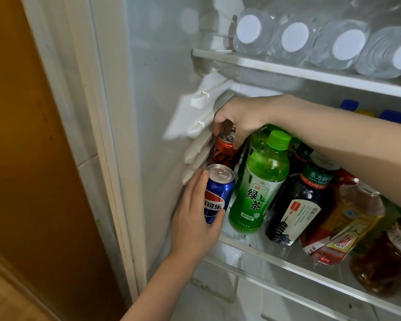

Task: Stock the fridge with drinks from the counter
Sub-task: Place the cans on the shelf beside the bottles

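Left hand point(195, 218) wraps blue cola can point(218, 193) at left front of middle fridge shelf point(287, 262); right hand point(239, 119) reaches over green tea bottle point(257, 184), fingers curled on rim of red can point(225, 149) behind; water bottles point(294, 37) on shelf above.

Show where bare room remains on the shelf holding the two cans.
Only a narrow front strip of shelf, before the green tea bottle. The left corner holds the red can and blue can; rightward, bottles stand packed.

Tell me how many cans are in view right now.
2: a blue can held by the left hand at the shelf's front left, and a red can behind it, gripped by the right hand. Others may be hidden behind.
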Available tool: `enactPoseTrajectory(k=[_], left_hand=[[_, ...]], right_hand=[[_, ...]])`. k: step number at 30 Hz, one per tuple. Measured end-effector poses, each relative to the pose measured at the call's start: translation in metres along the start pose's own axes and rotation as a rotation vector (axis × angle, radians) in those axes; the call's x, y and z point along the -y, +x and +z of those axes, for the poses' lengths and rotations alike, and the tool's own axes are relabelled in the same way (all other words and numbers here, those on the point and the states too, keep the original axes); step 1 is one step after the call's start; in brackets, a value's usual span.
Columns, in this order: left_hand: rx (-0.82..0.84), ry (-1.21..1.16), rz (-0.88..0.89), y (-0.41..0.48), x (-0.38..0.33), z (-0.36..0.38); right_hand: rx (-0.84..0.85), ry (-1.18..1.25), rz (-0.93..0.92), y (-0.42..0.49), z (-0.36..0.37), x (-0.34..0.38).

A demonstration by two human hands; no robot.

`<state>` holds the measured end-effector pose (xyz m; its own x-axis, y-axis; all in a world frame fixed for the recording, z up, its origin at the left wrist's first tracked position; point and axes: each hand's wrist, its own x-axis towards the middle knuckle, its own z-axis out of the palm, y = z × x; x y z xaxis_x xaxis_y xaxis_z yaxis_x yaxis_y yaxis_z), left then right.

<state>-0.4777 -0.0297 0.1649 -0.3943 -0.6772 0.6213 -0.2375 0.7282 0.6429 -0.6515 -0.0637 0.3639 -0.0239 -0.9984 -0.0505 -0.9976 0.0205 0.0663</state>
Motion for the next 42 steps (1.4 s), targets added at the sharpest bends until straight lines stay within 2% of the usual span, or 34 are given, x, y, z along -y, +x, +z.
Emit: enactPoseTrajectory(k=[6,10,14,18,23,32,42], left_hand=[[0.000,-0.078,-0.077,-0.001,0.009,0.009],[0.001,-0.156,-0.151,-0.005,0.011,0.012],[0.018,-0.184,-0.163,-0.004,0.012,0.014],[0.035,-0.204,-0.166,-0.003,0.014,0.013],[0.022,-0.226,-0.180,-0.006,0.014,0.014],[0.032,-0.254,-0.218,-0.004,0.018,0.021],[0.035,-0.246,-0.240,-0.004,0.021,0.024]], right_hand=[[0.004,0.053,0.002,-0.001,0.005,-0.002],[0.083,0.028,-0.002,-0.001,0.002,-0.003],[0.056,0.060,-0.012,0.003,0.003,-0.002],[0.147,-0.034,-0.034,0.015,-0.002,0.001],[0.094,0.060,-0.039,0.004,0.000,-0.002],[0.034,0.079,-0.027,-0.004,0.000,0.002],[0.074,0.112,0.061,-0.015,-0.013,0.004]])
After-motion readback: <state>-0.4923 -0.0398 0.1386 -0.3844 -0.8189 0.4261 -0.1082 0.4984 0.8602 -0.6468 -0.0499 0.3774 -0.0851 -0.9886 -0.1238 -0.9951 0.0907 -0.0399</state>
